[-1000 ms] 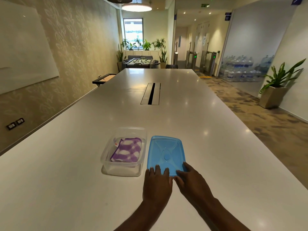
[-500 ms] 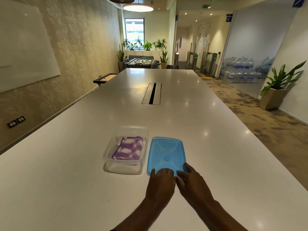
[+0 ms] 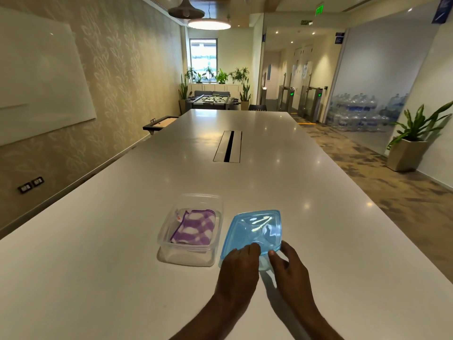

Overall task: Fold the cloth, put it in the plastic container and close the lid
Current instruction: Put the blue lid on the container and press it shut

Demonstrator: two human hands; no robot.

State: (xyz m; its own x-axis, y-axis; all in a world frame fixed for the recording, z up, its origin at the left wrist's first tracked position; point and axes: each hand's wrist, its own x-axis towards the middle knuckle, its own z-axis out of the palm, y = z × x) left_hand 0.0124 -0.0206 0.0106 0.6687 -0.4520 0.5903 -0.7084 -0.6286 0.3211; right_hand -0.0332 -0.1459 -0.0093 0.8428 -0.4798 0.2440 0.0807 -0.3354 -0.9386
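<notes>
A clear plastic container [image 3: 213, 251] stands open on the white table, with the folded purple-and-white checked cloth [image 3: 195, 227] lying inside it. Right beside it is the blue translucent lid [image 3: 255, 229], tilted with its near edge raised off the table. My left hand [image 3: 239, 268] grips the lid's near edge from the left, fingers curled over it. My right hand [image 3: 289, 268] holds the same edge at the near right corner, thumb on top.
The long white table [image 3: 122, 241] runs far ahead, with a cable slot [image 3: 229, 146] in its middle. A wall with a whiteboard lies to the left. A potted plant [image 3: 411, 141] and stacked water bottles stand on the floor to the right.
Both hands have closed on the lid's near edge and lifted it, so the lid now tilts up instead of lying flat. The container and cloth have not moved.
</notes>
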